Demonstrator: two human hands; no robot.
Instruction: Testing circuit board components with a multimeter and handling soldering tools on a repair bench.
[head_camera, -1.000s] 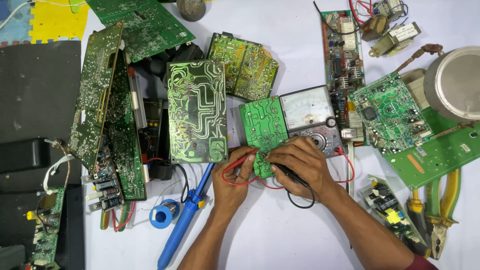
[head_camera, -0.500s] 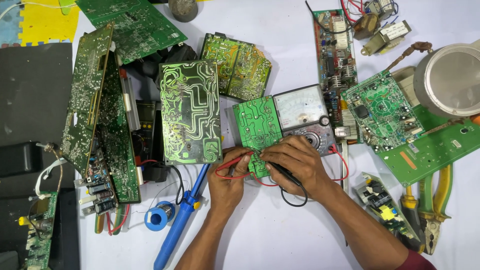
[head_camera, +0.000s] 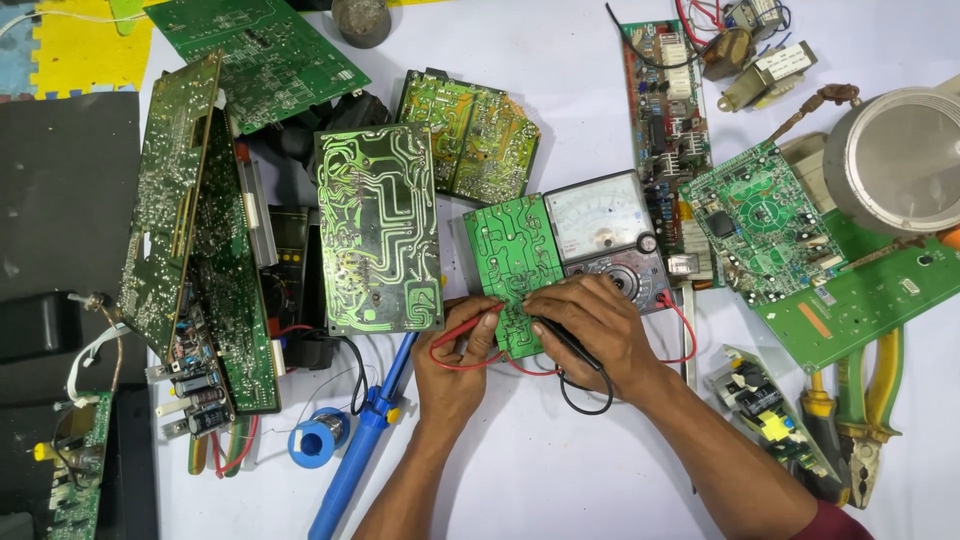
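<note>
fingers (head_camera: 478, 330) pinching thin red probe (head_camera: 466, 327), flat green board (head_camera: 512, 265)

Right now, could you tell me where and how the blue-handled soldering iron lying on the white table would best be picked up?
Grip the blue-handled soldering iron around the middle of its long blue plastic handle, coming from above and from its left, where the table is bare. It lies flat and slanted, its upper end tucked under a green circuit board, and the left hand lies close on its right.

Bright, even overhead light; soft shadows, sharp focus throughout.
</note>
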